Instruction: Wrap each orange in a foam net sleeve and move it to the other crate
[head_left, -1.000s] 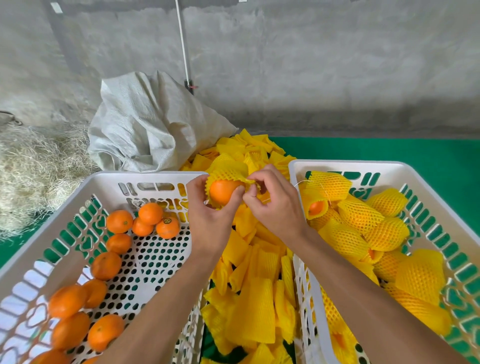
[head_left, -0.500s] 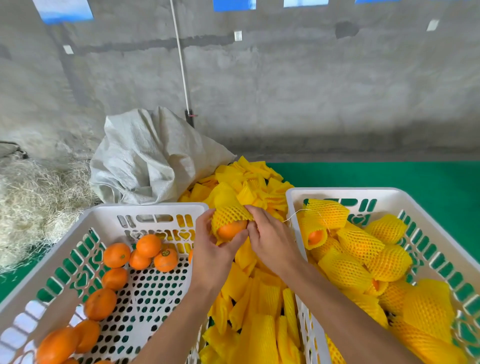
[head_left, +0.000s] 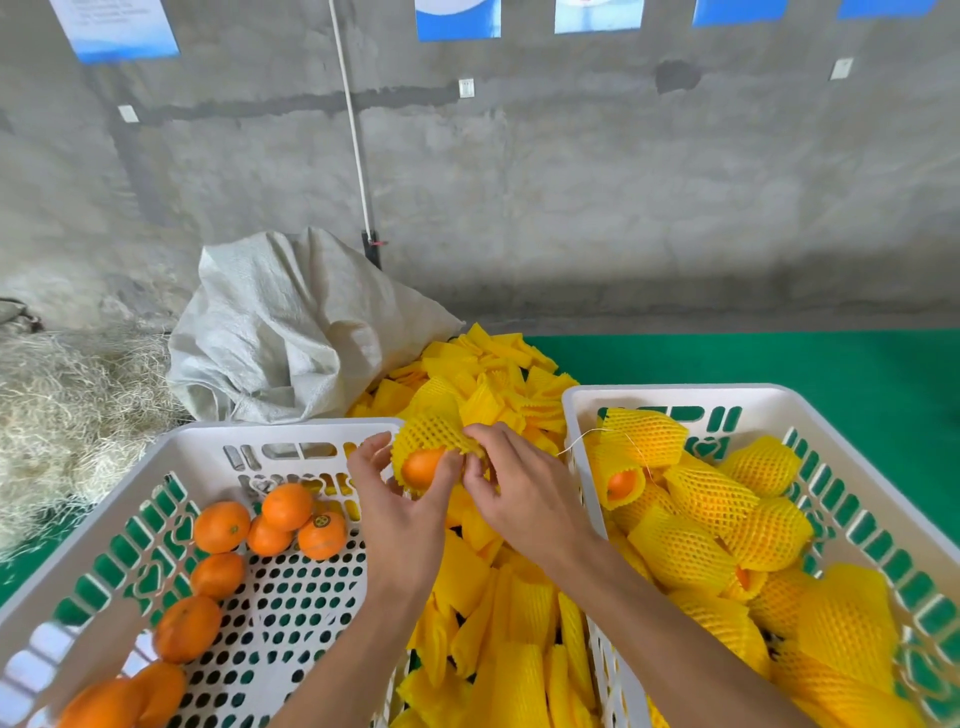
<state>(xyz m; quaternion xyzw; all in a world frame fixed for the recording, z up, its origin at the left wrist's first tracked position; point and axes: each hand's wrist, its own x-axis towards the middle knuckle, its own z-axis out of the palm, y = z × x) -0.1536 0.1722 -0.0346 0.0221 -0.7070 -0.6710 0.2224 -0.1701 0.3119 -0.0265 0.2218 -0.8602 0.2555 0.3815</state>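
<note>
Between the two crates, above the heap of loose sleeves, an orange (head_left: 422, 464) sits half inside a yellow foam net sleeve (head_left: 434, 435), bare fruit showing at the near end. Left hand (head_left: 402, 512) holds the fruit from below and the side, thumb against the skin, fingers partly spread beside the net. Right hand (head_left: 522, 493) pinches the sleeve's edge with curled fingertips, just right of the orange. Under both hands, a pile of flat yellow sleeves (head_left: 511, 613) fills the gap between the crates and runs back toward the wall. Left crate (head_left: 171, 452), white with green slots, holds bare oranges (head_left: 288, 506) along its left side and far end. Right crate (head_left: 670, 396), same make, holds wrapped oranges (head_left: 711, 501), one with its orange end showing. Behind the left crate, a slumped grey woven sack (head_left: 291, 332); straw (head_left: 62, 415) at far left. Green floor covering (head_left: 779, 364) to the right, a concrete wall (head_left: 571, 182) behind.
</note>
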